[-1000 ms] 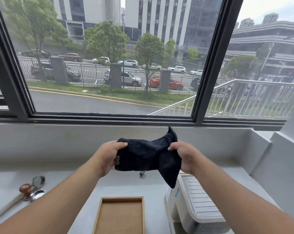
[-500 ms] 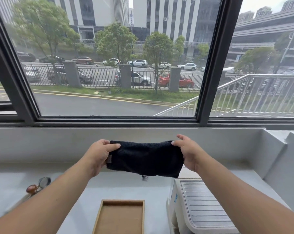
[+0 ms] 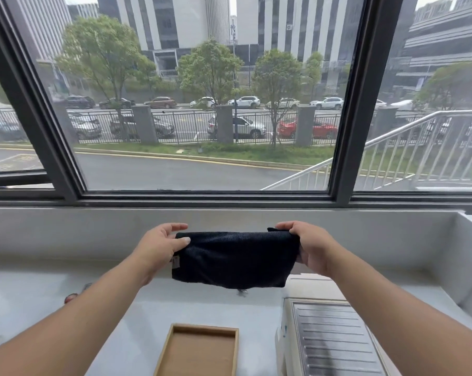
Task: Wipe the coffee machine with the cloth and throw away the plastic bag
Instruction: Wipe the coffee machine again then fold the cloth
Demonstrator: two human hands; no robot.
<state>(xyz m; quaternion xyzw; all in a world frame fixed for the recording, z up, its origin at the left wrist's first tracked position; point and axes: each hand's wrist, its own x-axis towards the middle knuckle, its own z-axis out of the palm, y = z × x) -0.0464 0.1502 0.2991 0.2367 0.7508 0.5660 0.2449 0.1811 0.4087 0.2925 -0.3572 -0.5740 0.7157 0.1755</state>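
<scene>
A dark folded cloth (image 3: 235, 260) hangs stretched in the air above the grey counter, in front of the window. My left hand (image 3: 159, 246) pinches its left end with the thumb on the front, the fingers behind. My right hand (image 3: 309, 246) grips its right end. Below my right arm stands the white coffee machine (image 3: 329, 340), only its ribbed metal top and part of its left side in view at the bottom right. No plastic bag is in view.
A shallow wooden tray (image 3: 172, 346) lies on the grey counter (image 3: 39, 294) at the bottom centre. A brown-handled tool (image 3: 71, 297) peeks out beside my left forearm. A raised ledge and the large window close off the back; a grey wall rises at the right.
The cloth went from a bunched shape with a loose corner sticking up to a flat folded band held level between both hands. The view tilted up a little.
</scene>
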